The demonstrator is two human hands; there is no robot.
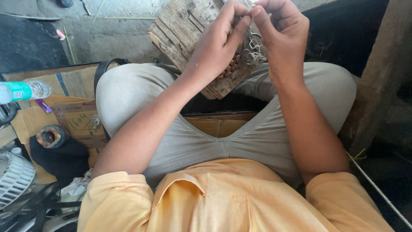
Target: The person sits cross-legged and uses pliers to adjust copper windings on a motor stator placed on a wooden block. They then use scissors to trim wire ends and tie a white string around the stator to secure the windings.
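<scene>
Concrete floor, cardboard at left | left hand (216, 41) and right hand (281, 32) meet top centre, fingertips pressed together pinching wire (253, 51) | wire coils hang just below both grips, over block (189, 30) | both equally near

Both hands, left hand (219, 41) and right hand (281, 36), pinch thin wire (253, 53) over a wooden block (184, 25).
</scene>
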